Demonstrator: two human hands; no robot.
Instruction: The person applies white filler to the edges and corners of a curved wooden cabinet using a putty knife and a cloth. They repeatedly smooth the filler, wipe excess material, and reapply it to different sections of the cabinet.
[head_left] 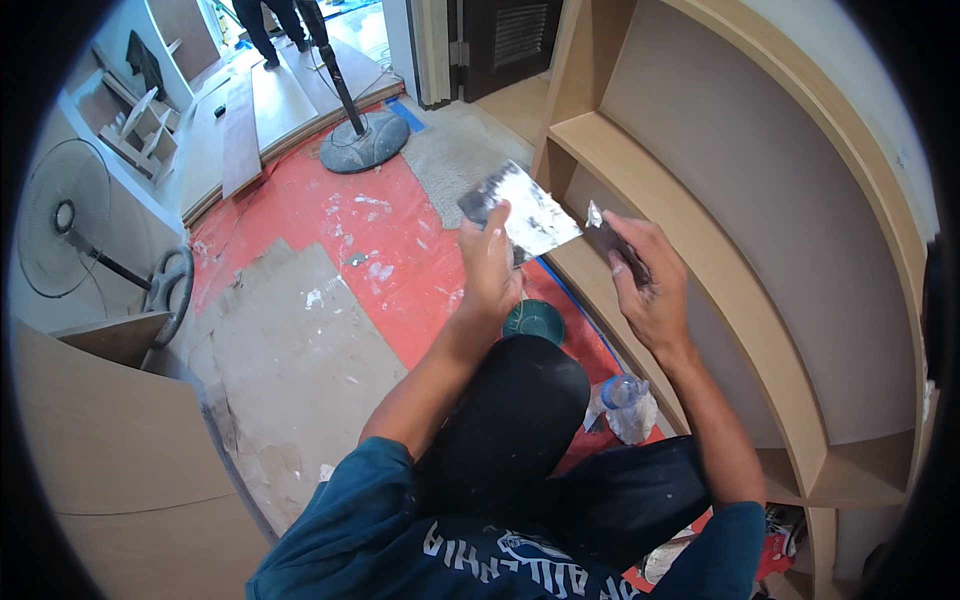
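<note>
My left hand (487, 268) grips a flat metal plate (545, 218) from its left side, thumb on top. White putty is smeared across the plate's face. Just right of it, my right hand (655, 285) is closed around a putty knife (602, 232) with a dark body and a white dab at its tip. The knife's tip is close to the plate's right corner; I cannot tell whether they touch. Part of the knife is hidden by my fingers. Below my left hand, a green bowl (536, 319) sits on the floor by my knee.
A curved wooden shelf unit (690, 235) stands along my right. A clear plastic bottle (624, 391) lies by my leg. Red sheeting (400, 290) and cardboard (285, 345) cover the floor. A fan (66, 217), a round stand base (366, 143) and another person's legs (262, 35) are farther off.
</note>
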